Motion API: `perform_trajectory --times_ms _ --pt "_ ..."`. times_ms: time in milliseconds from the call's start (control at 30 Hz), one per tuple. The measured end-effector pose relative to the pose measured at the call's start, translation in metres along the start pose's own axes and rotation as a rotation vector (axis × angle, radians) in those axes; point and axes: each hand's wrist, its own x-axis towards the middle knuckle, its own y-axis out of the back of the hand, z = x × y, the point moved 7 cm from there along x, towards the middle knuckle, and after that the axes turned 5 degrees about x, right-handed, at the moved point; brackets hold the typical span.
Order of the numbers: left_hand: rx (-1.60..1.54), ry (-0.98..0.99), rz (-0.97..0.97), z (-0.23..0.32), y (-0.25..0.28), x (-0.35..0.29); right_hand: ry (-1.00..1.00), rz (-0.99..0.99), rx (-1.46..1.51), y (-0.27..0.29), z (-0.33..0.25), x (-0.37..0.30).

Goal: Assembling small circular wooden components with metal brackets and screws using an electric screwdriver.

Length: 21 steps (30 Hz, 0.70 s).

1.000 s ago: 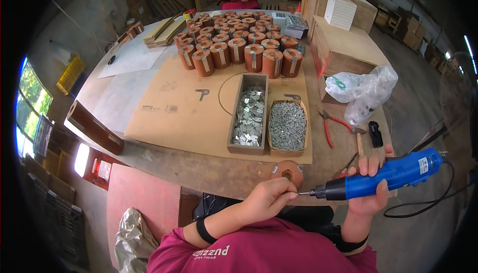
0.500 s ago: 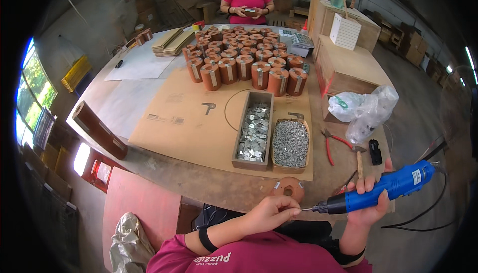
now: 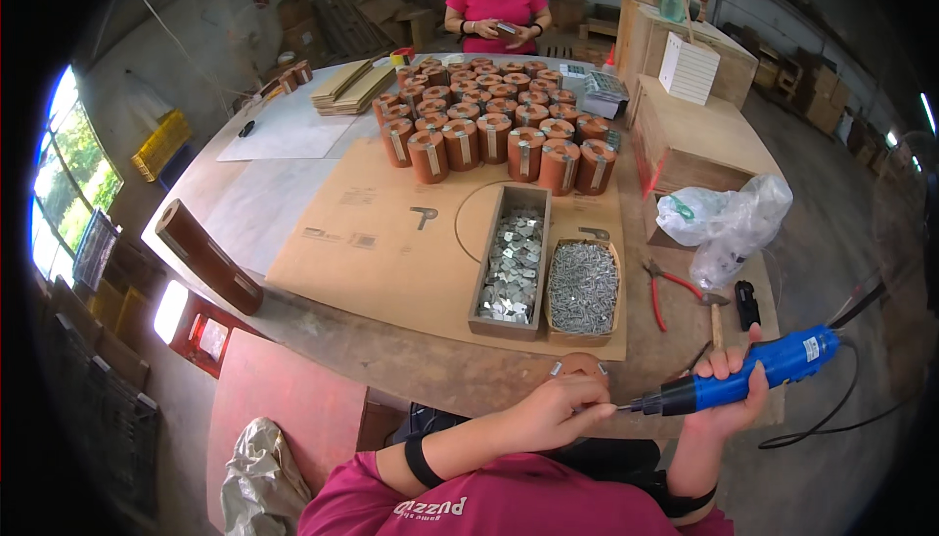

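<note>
Your right hand is wrapped around the blue-and-black cylindrical power screwdriver, over the near right corner of the brown wooden table; your left hand pinches its slim metal bit near the tip. Expect a stiff, smooth, moderately heavy tool, best held by its thick barrel.

The left hand pinches with its back upward, while the right hand grips with curled fingers

Daylight glares at the left window, while the dim, curved picture edges seem slightly blurred.
</note>
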Motion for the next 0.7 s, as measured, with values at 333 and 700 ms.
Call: perform_trajectory --times_ms 333,700 --pt "0.475 0.528 0.46 -0.109 0.157 0.025 0.151 0.112 0.202 0.028 -0.041 0.009" --pt "1.32 0.593 -0.015 -0.157 0.121 0.037 0.223 0.095 0.123 0.022 -0.058 0.003"
